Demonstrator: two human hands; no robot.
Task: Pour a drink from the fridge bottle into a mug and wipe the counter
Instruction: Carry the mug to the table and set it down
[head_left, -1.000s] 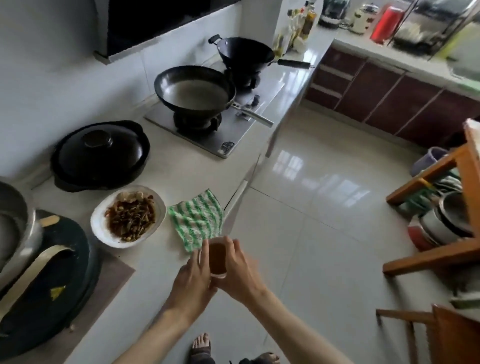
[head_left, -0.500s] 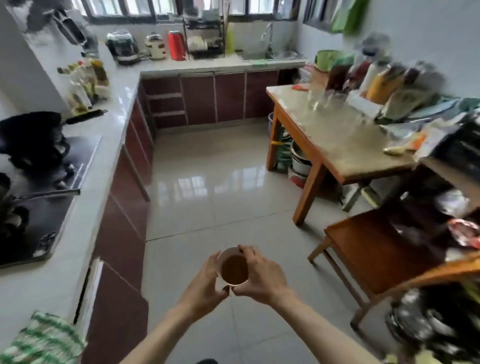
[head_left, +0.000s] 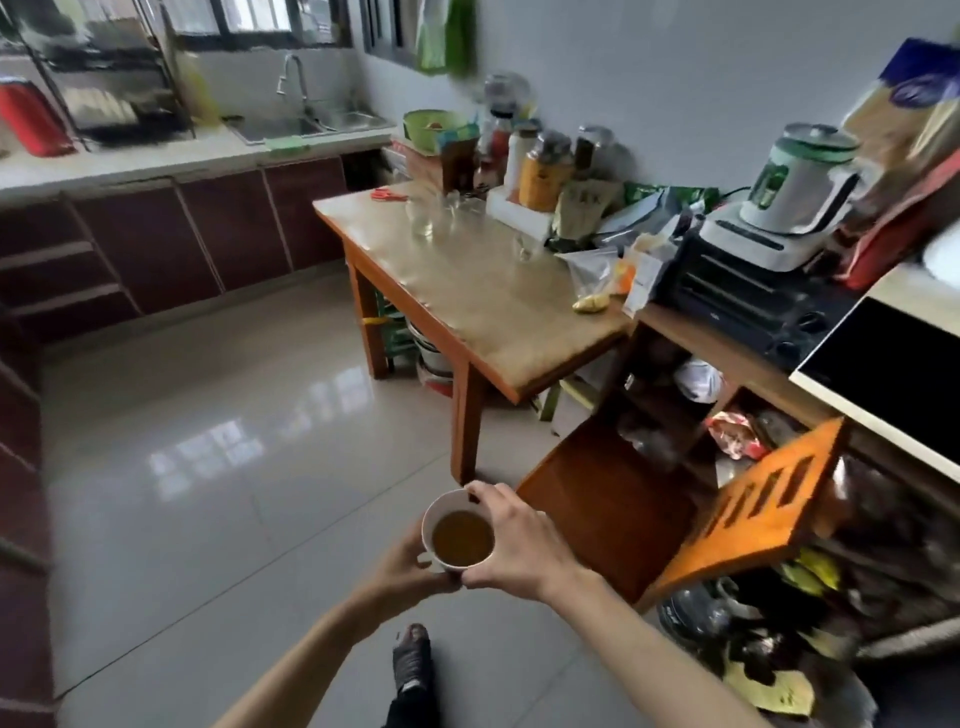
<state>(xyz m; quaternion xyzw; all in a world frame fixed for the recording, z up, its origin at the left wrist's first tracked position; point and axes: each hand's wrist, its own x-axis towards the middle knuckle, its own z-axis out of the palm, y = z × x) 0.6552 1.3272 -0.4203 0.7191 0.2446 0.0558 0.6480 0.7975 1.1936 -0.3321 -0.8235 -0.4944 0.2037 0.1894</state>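
A white mug (head_left: 458, 535) filled with brown drink is held in front of me over the tiled floor, low in the middle of the view. My left hand (head_left: 402, 566) cups it from the left and below. My right hand (head_left: 519, 545) grips its right side, fingers curled over the rim. The mug stays upright. No bottle and no cloth are in view.
A wooden table (head_left: 483, 291) stands ahead to the right, with jars, bags and glasses crowded at its back. A wooden chair (head_left: 675, 504) is close on my right. The far counter (head_left: 156, 161) carries a sink (head_left: 306, 124). My foot (head_left: 413, 660) shows below.
The view has swung right, away from the stove counter and the green striped cloth, toward the wooden table. Both hands kept hold of the mug throughout.
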